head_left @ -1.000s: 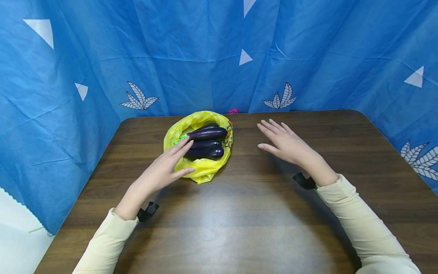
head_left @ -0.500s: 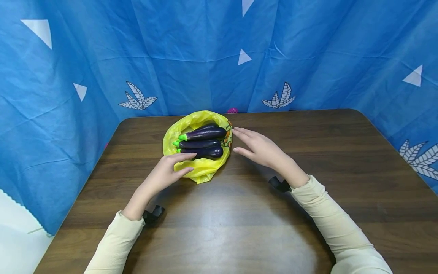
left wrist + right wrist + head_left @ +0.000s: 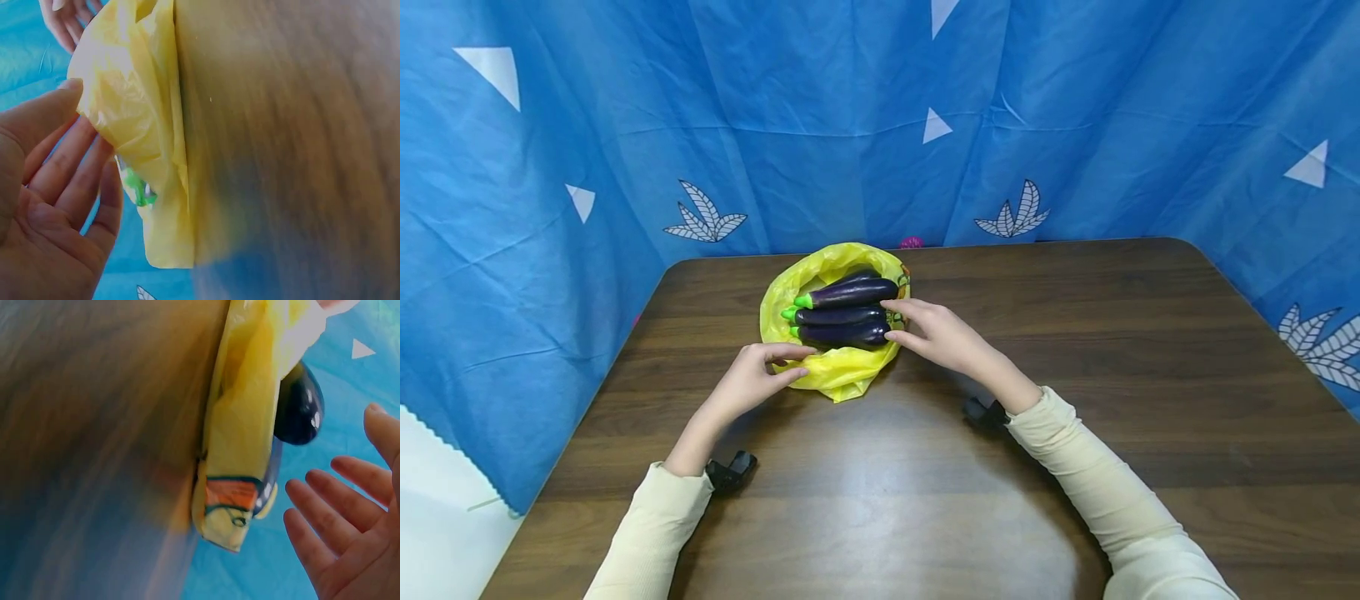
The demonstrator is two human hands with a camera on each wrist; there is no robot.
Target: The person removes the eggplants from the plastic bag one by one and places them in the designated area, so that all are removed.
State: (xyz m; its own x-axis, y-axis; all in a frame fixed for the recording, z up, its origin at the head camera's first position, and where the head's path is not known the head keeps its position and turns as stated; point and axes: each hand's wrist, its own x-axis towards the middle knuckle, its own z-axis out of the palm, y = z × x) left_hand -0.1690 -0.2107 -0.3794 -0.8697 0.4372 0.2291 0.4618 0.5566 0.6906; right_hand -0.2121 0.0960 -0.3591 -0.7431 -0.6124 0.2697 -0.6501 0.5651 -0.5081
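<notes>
Several dark purple eggplants [image 3: 842, 335] with green stem ends lie side by side in an open yellow plastic bag [image 3: 844, 367] near the table's back edge. At the bag's front left rim is my left hand [image 3: 752, 379], thumb and fingers apart; the left wrist view has its thumb tip right at the yellow plastic [image 3: 134, 125]. My right hand [image 3: 951, 337] reaches over the bag's right rim, its fingertips by the blunt ends of the eggplants. In the right wrist view those fingers are extended, apart from the protruding eggplant [image 3: 300, 406].
The brown wooden table [image 3: 880, 500] carries the bag. A blue curtain [image 3: 850, 125] with white triangles and leaf prints hangs behind it and along both sides. Each wrist wears a black camera strap, the left one [image 3: 732, 472] close above the wood.
My right hand has come left from the right side to the bag's right rim. My left hand has drawn back from over the eggplants to the front left rim. The bag has stayed put.
</notes>
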